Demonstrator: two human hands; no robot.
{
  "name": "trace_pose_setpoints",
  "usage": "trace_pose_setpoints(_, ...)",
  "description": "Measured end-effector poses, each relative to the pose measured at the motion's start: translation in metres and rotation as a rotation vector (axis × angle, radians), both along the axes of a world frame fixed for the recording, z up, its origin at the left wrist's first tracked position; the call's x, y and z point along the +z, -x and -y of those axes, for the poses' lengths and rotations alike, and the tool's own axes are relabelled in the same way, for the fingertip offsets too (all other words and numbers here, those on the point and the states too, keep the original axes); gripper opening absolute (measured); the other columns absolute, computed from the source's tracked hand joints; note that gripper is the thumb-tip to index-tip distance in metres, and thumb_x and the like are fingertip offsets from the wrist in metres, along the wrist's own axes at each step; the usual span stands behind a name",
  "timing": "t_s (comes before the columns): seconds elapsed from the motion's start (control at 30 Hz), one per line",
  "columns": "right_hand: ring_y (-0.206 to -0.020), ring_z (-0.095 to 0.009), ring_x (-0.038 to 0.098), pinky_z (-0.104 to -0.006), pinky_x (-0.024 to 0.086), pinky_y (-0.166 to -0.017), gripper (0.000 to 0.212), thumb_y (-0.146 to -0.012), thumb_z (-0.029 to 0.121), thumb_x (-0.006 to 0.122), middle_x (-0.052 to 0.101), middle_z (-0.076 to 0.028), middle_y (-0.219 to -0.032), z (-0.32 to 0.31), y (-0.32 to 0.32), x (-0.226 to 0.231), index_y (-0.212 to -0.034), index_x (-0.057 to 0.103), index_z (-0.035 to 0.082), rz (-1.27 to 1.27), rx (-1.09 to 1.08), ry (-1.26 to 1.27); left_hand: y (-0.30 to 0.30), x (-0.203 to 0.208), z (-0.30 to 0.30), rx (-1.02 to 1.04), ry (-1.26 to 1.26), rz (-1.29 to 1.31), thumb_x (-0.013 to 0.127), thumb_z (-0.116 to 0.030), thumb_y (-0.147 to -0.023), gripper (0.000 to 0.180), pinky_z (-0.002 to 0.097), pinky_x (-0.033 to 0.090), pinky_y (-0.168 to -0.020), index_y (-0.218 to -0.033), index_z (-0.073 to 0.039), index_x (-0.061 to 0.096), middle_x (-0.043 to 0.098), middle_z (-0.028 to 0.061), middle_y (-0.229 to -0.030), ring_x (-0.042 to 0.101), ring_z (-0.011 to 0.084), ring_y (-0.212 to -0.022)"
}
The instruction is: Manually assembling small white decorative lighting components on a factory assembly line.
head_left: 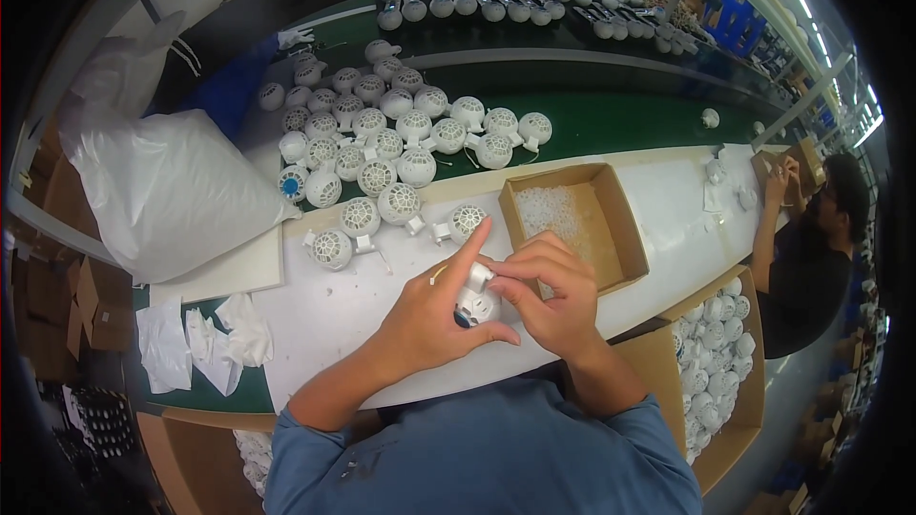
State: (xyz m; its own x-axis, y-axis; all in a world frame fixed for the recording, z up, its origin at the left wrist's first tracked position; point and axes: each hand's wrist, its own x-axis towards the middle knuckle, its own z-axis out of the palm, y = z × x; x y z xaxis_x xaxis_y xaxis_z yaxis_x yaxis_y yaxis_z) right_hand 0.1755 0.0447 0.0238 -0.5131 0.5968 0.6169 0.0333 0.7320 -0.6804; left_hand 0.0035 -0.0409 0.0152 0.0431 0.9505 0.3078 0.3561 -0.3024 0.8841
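The left hand [425, 313], thumb and forefinger spread, holds a white rounded unit [476, 305]; the right hand [556, 294] pinches the unit's upper end. The unit is above the surface [324, 324], near an open cardboard box [622, 234] (small translucent parts [544, 215] inside).

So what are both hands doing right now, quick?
Left hand: holding a white, rounded plastic part.
Right hand: pinched closed at that part's upper end; can't tell if anything small's inside.
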Motion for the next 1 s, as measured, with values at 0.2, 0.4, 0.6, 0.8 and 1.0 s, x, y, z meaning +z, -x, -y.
trace_pose_setpoints(0.2, -0.075, -0.025, 0.062, -0.0332, 0.048, -0.067, 0.024, -0.071, -0.009, 0.077, 0.069, -0.009, -0.080, -0.003, -0.005, 0.001, -0.094, 0.076, -0.001, -0.011, 0.100, -0.036, 0.002, 0.006, 0.002, -0.018, -0.048, -0.093, 0.092, -0.040, -0.073, 0.112, 0.0353, 0.053, -0.087, -0.159, -0.004, 0.030, 0.071, 0.0160, -0.109, 0.070, 0.0315, -0.097)
trace_pose_setpoints(0.4, -0.077, -0.026, 0.063, -0.0352, 0.051, -0.069, 0.025, -0.065, -0.006, 0.074, 0.067, -0.009, -0.082, -0.020, -0.010, 0.019, -0.088, 0.072, 0.001, 0.163, 0.154, -0.489, 0.014, 0.007, 0.004, -0.266, 0.280, 0.180, 0.090, -0.043, -0.075, 0.110, 0.0373, 0.055, -0.081, -0.159, -0.003, 0.031, 0.071, 0.0195, -0.108, 0.071, 0.0316, -0.095)
trace_pose_setpoints(0.6, -0.086, -0.027, 0.064, -0.0372, 0.053, -0.077, 0.020, -0.066, 0.005, 0.070, 0.066, -0.008, -0.085, -0.013, -0.013, 0.015, -0.086, 0.068, 0.003, 0.374, 0.080, -0.573, -0.007, 0.025, 0.009, -0.045, 0.373, -0.208, 0.086, -0.047, -0.079, 0.105, 0.0406, 0.056, -0.079, -0.158, -0.003, 0.032, 0.071, 0.0223, -0.111, 0.072, 0.0368, -0.093)
trace_pose_setpoints(0.8, -0.087, -0.031, 0.066, -0.0398, 0.054, -0.074, 0.017, -0.073, 0.008, 0.077, 0.067, -0.012, -0.090, -0.016, -0.023, 0.007, -0.088, 0.071, 0.003, 0.467, 0.096, -0.409, -0.019, 0.003, 0.005, 0.033, 0.151, -0.402, 0.085, -0.049, -0.079, 0.103, 0.0432, 0.056, -0.077, -0.157, -0.004, 0.034, 0.069, 0.0239, -0.116, 0.071, 0.0379, -0.090)
trace_pose_setpoints(1.0, -0.080, -0.034, 0.066, -0.0412, 0.054, -0.075, 0.019, -0.083, 0.012, 0.076, 0.069, -0.015, -0.087, -0.063, -0.042, -0.041, -0.099, 0.073, 0.002, 0.223, 0.090, 0.198, 0.024, 0.031, 0.036, -0.021, 0.443, -0.427, 0.089, -0.043, -0.075, 0.098, 0.0383, 0.056, -0.075, -0.156, -0.017, 0.041, 0.071, 0.0169, -0.113, 0.070, 0.0309, -0.073)
